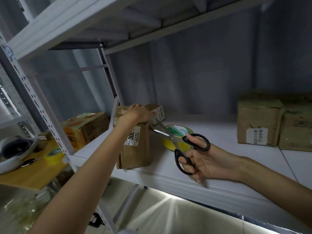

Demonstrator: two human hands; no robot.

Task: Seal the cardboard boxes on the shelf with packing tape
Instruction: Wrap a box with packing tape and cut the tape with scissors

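The right hand's point(200, 159) grip is clenched through the black handles of the scissors point(179, 141), blades parted and pointing at the top right edge of the small cardboard box point(135, 146). The left hand point(137, 114) lies on that box's top, fingers curled over it. The box stands near the front edge of the white shelf point(211, 169). Just right of the box, partly hidden behind the scissors, lies a yellow tape roll point(179, 132). Behind the box sits another labelled box point(157, 112); far right of it stand two larger boxes point(260, 122). Left of the box, past the shelf upright, an orange-printed box point(86, 127) stands, with a second tape roll point(53, 155) on the wooden table point(33, 174).
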